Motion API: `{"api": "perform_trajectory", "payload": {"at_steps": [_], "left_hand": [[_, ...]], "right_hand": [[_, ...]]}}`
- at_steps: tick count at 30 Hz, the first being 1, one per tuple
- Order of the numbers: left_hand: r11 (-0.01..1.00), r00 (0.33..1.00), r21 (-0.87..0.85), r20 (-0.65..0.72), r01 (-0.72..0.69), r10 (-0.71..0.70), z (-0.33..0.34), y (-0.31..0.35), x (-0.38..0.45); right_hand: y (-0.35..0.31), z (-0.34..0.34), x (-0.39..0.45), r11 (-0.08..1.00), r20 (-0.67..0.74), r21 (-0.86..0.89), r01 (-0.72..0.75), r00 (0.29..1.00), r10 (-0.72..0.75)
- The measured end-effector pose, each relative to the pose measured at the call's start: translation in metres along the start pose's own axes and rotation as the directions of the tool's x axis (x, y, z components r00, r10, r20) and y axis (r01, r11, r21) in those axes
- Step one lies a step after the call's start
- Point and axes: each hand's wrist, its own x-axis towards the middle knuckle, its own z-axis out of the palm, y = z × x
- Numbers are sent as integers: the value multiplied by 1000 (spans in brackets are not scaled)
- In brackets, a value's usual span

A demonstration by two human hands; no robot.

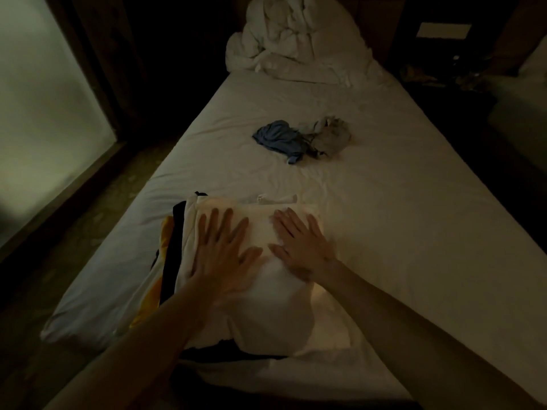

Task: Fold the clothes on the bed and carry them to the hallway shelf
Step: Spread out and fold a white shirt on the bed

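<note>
Pressing flat on the folded white garment (266, 261) atop the stack near the bed's (414, 232) foot, the left hand (222, 255) and right hand (299, 247), both open-fingered and gripping nothing, should smooth outward evenly, then fold the crumpled blue garment (278, 139) beyond the stack.

top garment (260, 279): plain white
garment beneath (173, 247): black, with yellow and white at its left edge
far clothes: one blue (279, 140), one grey-beige (330, 136)
bed (399, 202): white sheet
duvet (296, 39): white
</note>
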Motion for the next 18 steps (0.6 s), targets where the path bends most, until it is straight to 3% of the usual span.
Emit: {"api": "perform_trajectory", "payload": {"at_steps": [3,8,14,18], "left_hand": [[990,998,131,-18,-50,52,2,-28,1],[984,993,135,37,-114,110,10,-58,11],[957,982,240,-53,-161,179,-10,-37,65],[972,981,188,-105,-143,165,-22,-6,118]], "right_hand": [[0,3,-2,999,-5,31,-43,999,43],[-3,5,8,969,72,140,-202,978,194],[29,-14,47,925,27,169,-341,939,342],[67,-25,75,903,26,147,-405,914,406]]}}
